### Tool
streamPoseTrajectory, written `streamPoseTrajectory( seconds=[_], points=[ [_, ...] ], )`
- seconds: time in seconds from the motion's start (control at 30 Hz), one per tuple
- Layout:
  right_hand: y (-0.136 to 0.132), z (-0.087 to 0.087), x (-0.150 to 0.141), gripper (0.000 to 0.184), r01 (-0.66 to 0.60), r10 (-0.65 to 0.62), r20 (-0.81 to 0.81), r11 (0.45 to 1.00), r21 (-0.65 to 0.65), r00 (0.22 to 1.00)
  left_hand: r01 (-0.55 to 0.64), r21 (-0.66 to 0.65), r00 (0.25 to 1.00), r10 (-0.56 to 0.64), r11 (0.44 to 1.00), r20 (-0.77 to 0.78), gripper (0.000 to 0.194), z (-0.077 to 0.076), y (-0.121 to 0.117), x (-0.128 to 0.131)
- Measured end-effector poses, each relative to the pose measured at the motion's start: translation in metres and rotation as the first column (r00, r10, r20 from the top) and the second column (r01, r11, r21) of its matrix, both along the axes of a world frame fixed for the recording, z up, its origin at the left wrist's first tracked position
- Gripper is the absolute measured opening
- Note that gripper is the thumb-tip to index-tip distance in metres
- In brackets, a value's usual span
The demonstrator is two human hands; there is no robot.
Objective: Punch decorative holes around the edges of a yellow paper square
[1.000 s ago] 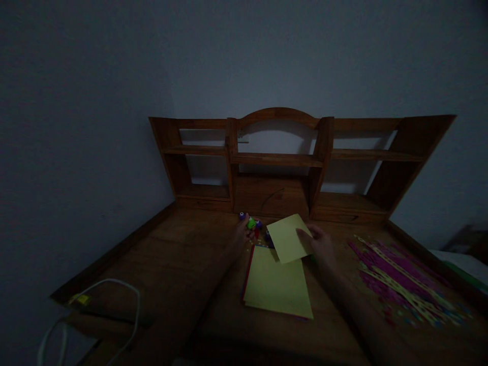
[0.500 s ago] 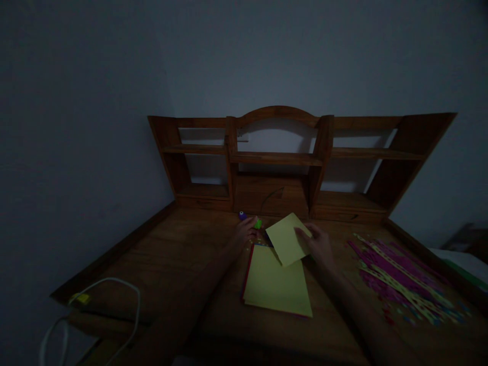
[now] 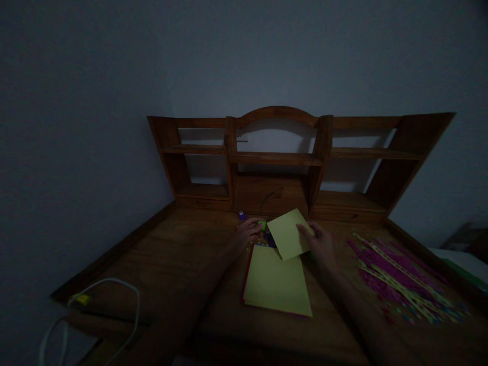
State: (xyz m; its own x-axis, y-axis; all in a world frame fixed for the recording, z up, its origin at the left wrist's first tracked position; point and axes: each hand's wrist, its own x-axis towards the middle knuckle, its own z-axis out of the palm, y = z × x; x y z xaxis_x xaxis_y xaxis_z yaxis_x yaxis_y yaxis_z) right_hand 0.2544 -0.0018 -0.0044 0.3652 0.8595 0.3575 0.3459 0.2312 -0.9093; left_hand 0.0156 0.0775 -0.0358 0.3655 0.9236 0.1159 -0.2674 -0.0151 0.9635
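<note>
Right hand [image 3: 321, 245] pinches yellow sheet [image 3: 287, 236] by one side; free corner could bend against green gadget [image 3: 262, 224]. Left hand [image 3: 247, 234] there, grip unclear.

1. Hands: two, one left hand [image 3: 249, 232] and one right hand [image 3: 321, 245].
2. Lifted yellow sheet [image 3: 287, 235]: one.
3. Paper stack [image 3: 277, 282]: one; its sheets cannot be counted.
4. Green object [image 3: 262, 224] at the left fingertips: one.
5. Purple object [image 3: 242, 216] with a pale top: one.
6. Pile of pink and yellow strips [image 3: 398, 274]: one; the strips overlap too much to count.
7. Small scattered bits: several, too small and dim to count.
8. Wooden shelf unit [image 3: 276, 158]: one, with three sections.
9. Desk [image 3: 183, 244]: one.
</note>
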Motion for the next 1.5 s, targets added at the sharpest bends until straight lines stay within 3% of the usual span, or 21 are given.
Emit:
streamPoseTrajectory(
  seconds=[0.53, 0.93, 1.2, 1.5],
  points=[
    [-0.004, 0.002, -0.002, 0.052, -0.028, 0.028, -0.011, 1.0, 0.009, 1.0, 0.011, -0.001, 1.0, -0.011, 1.0, -0.009, 0.046, -0.001, 0.0, 0.002],
    [-0.002, -0.002, -0.002, 0.046, -0.053, 0.053, -0.022, 0.998, -0.014, 0.998, 0.129, -0.043, 0.991, -0.128, 0.991, 0.034, 0.047, -0.002, -0.001, 0.002],
    [-0.005, -0.001, -0.003, 0.048, -0.033, 0.034, 0.024, 0.999, -0.01, 0.999, 0.102, -0.079, 0.995, -0.103, 0.992, -0.004, 0.038, 0.005, -0.009, 0.007],
    [-0.01, 0.006, -0.006, 0.046, -0.035, 0.032, 0.082, 0.999, 0.036, 0.996, 0.099, 0.003, 0.992, -0.098, 0.995, -0.075, 0.039, 0.002, -0.01, 0.007]
  ],
)
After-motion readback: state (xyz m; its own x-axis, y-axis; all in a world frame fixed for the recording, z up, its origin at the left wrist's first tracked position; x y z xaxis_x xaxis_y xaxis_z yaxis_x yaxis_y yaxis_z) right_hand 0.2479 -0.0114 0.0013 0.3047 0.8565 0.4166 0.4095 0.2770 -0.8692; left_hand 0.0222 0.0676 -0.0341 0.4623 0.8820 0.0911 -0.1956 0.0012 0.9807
